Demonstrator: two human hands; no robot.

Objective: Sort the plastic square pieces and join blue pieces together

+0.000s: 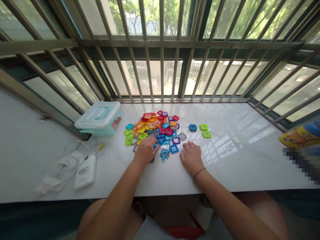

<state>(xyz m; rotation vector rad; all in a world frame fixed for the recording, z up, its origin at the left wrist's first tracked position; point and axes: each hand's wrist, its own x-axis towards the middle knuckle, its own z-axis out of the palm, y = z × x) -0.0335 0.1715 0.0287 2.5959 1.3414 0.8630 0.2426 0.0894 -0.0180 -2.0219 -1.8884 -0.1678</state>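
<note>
Heap of multicoloured notched plastic tiles [152, 125] on glossy white tabletop [240, 166]

At the heap's near edge is the bare left hand [147, 150], its grip impossible to tell; near-right of the heap rests the bare right hand [192, 157], grip loosely open.

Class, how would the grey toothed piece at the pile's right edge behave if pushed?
The grey piece looks like thin plastic, so it's probably light and stiff. Lying flat, it would likely slide rather than roll: the white tabletop mirrors the window, suggesting a slick surface.
</note>
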